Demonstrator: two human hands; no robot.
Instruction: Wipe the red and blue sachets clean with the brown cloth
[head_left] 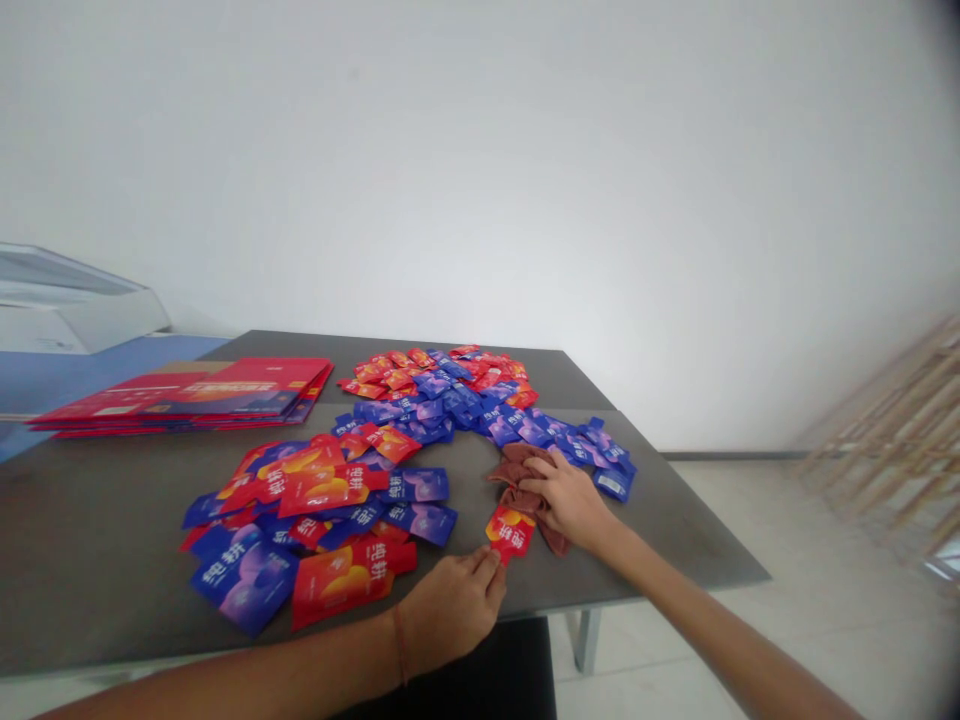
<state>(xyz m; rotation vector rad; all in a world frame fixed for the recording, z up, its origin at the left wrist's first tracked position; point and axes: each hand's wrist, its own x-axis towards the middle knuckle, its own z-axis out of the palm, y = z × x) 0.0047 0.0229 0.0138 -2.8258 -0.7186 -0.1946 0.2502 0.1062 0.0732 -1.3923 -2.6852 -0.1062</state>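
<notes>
White wall (480,180) rises plainly behind the grey desk (697,560), and pale floor (697,650) shows to the desk's right. A blurred bundle of wooden sticks (892,430) leans on that side, well apart from the desk. Beyond the desk's left end, a white box-like thing (90,310) sits on a blue surface (112,360).

On the desk's left side lies a stack of flat red covers (187,395). One loose heap of red and blue packets (322,490) spreads over the desk's near left part; another heap (465,390) runs from the desk's far middle round toward its right edge.

A brown cloth (517,470) lies crumpled on the desk's right half. Next to it, near the desk's front edge, is the red packet (514,528), printed face up. Its long axis runs away from the front edge, leaning a little right; the narrow end points back toward that edge, and the broad end meets the cloth.

The left hand (454,610) has its fingers closed in a pinch on the narrow end. The right hand (566,495) has its fingers bent and slightly parted, gripping the bunched cloth. A thin band (401,645) circles the left wrist.
</notes>
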